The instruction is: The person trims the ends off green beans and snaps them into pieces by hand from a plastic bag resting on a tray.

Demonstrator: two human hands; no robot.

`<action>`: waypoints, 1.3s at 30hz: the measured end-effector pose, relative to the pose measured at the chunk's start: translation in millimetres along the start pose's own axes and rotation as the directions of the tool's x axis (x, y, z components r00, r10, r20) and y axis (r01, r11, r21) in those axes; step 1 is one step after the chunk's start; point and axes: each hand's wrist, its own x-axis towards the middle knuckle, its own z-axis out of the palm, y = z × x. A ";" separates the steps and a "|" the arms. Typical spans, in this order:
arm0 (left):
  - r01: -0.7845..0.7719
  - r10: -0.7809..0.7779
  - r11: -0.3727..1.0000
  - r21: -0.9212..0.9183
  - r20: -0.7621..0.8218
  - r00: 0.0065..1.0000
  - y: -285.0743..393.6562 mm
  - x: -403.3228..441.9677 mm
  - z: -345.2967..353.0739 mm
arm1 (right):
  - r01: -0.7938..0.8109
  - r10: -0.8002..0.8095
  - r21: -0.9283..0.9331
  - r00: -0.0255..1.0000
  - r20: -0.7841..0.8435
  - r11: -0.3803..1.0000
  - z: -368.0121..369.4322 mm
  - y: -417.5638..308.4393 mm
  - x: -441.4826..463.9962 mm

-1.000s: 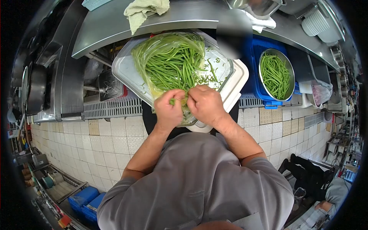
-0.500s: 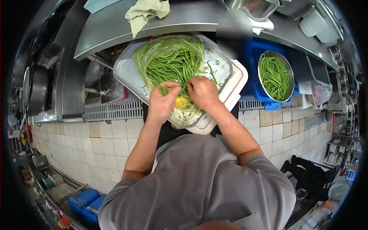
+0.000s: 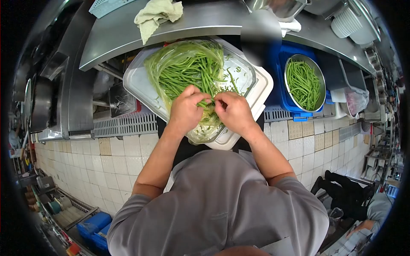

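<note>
My left hand (image 3: 187, 110) is closed around a few green beans (image 3: 202, 103) at the front of the bag. Close beside it, my right hand (image 3: 234, 112) has its thumb and fingertips pinched together at the beans' end. Between the fingers, the exact grip is partly hidden. Beyond my hands, a clear plastic bag (image 3: 153, 64) full of long green beans lies open in a shallow tray (image 3: 136, 81). Small cut bean ends (image 3: 244, 80) are scattered on the tray's right side, and more trimmings lie in the plastic near me.
To the right, a metal bowl (image 3: 323, 81) of green beans sits on a blue bin (image 3: 282, 64). Under the tray is a white lid or box (image 3: 267, 83). A steel counter (image 3: 205, 23) with a cloth (image 3: 156, 17) runs behind. Another person's dark-clothed legs (image 3: 341, 192) show at lower right.
My left hand has moved right and turned inward, bringing its beans to my right hand. My right hand has shifted slightly right and down. The view has shifted a little.
</note>
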 end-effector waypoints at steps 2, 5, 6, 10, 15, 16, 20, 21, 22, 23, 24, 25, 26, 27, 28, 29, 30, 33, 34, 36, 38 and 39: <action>-0.050 0.046 0.997 -0.063 -0.052 0.998 3.0 -2.5 3.7 | -0.040 0.042 0.051 0.998 -0.051 0.998 2.2 1.3 -2.5; -0.050 0.022 0.980 -0.191 -0.147 0.989 7.6 -0.8 11.8 | -0.577 0.538 0.603 0.798 0.273 0.550 11.7 5.8 1.5; -0.018 -0.022 0.974 -0.225 -0.175 0.984 9.5 -0.4 13.1 | -0.566 0.558 0.744 0.767 0.318 0.354 14.7 2.5 3.3; -0.016 -0.105 0.926 -0.376 -0.299 0.948 -1.1 -0.9 20.2 | -0.474 0.564 0.880 0.735 0.376 0.032 19.7 2.9 11.5; 0.112 -0.563 0.154 -0.982 0.006 0.827 5.0 0.1 -3.1 | -0.490 0.401 0.659 0.866 0.297 0.570 9.5 14.3 8.8; 0.105 -0.565 0.155 -0.982 -0.001 0.825 4.8 1.2 -5.6 | -0.464 0.356 0.647 0.884 0.302 0.605 9.3 14.5 6.8; 0.080 -0.558 0.169 -0.982 -0.028 0.829 2.2 5.1 -7.4 | -0.526 0.310 0.646 0.849 0.427 0.553 2.6 3.0 3.6; 0.077 -0.553 0.176 -0.981 -0.033 0.833 2.1 5.6 -6.1 | -0.507 0.283 0.603 0.857 0.432 0.616 3.7 4.3 3.8; 0.089 -0.552 0.179 -0.980 -0.025 0.833 3.3 5.6 -4.8 | -0.499 0.299 0.592 0.863 0.408 0.633 6.7 4.3 4.0; 0.100 -0.551 0.181 -0.978 -0.017 0.834 5.0 5.2 -3.0 | -0.491 0.315 0.580 0.869 0.383 0.650 11.3 3.0 4.1; 0.109 -0.549 0.183 -0.977 -0.009 0.836 5.7 5.8 -1.9 | -0.481 0.329 0.567 0.875 0.355 0.669 14.3 2.0 5.3; 0.120 -0.540 0.164 -0.979 0.013 0.842 4.7 5.2 -1.2 | -0.449 0.312 0.585 0.893 0.325 0.675 15.8 1.1 5.3; 0.136 -0.536 0.145 -0.980 0.037 0.843 2.5 0.6 -1.0 | -0.423 0.299 0.602 0.906 0.299 0.678 17.8 -1.3 1.5; 0.139 -0.523 0.132 -0.981 0.050 0.851 -1.0 2.9 -2.0 | -0.381 0.274 0.619 0.925 0.265 0.687 17.4 -3.8 6.1; 0.160 -0.516 0.051 -0.986 0.111 0.849 -3.6 3.6 -2.6 | -0.340 0.205 0.616 0.938 0.281 0.711 13.7 -7.4 8.7; 0.179 -0.504 -0.030 -0.983 0.170 0.847 -6.6 4.2 -2.7 | -0.296 0.134 0.613 0.946 0.296 0.733 7.4 -11.8 11.2; 0.203 -0.489 -0.112 -0.973 0.232 0.841 -10.1 2.6 -1.6 | -0.257 0.068 0.610 0.947 0.315 0.749 3.0 -14.6 12.5; 0.236 -0.441 -0.299 -0.925 0.353 0.825 -19.4 0.5 4.2 | -0.154 -0.040 0.562 0.947 0.319 0.813 2.2 -6.8 17.1; 0.238 -0.417 -0.347 -0.907 0.376 0.827 -20.0 -1.7 4.8 | -0.155 -0.045 0.560 0.944 0.326 0.814 1.8 -5.9 16.4; 0.306 -0.417 -0.243 -0.920 0.384 0.824 -20.4 -2.9 1.0 | -0.018 -0.176 0.550 0.938 0.299 0.835 -0.2 -6.1 18.7; 0.346 -0.431 -0.154 -0.926 0.378 0.819 -22.1 -5.7 1.9 | 0.199 -0.380 0.565 0.897 0.224 0.801 3.9 -9.1 17.4; 0.355 -0.449 -0.119 -0.927 0.370 0.813 -24.8 -10.5 5.7 | 0.130 -0.325 0.541 0.902 0.283 0.831 -0.6 -18.2 15.6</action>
